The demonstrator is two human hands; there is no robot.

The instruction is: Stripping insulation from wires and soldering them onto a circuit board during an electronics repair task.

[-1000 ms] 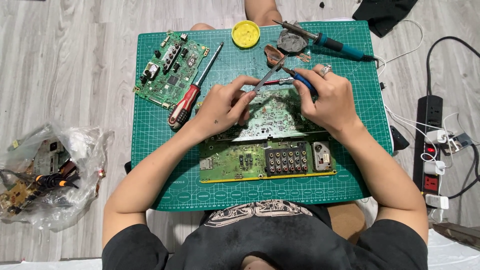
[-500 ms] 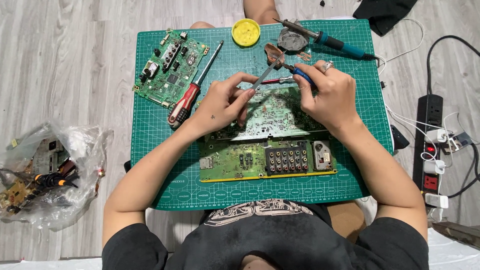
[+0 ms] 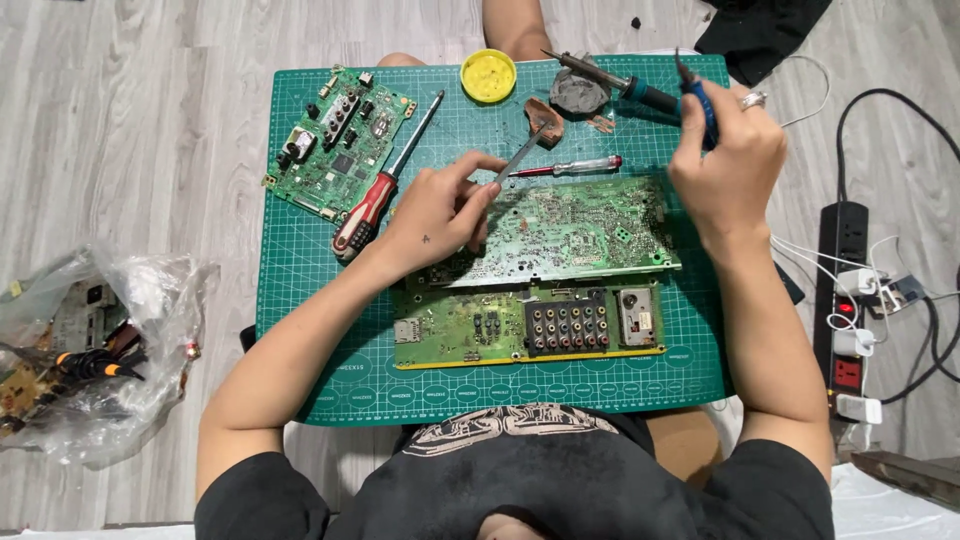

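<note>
While the left hand [image 3: 435,215] pinched metal tweezers [image 3: 522,155] over the tilted circuit board [image 3: 570,230] on the green mat [image 3: 300,290], the right hand [image 3: 725,165] kept a clenched grip on a blue-handled tool [image 3: 697,100], lifted clear above the board.

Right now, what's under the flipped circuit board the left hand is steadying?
Under the flipped circuit board lies a second green board on the cutting mat; only its near strip with a connector block shows. The rest is covered. The left hand rests on the top board's edge.
</note>
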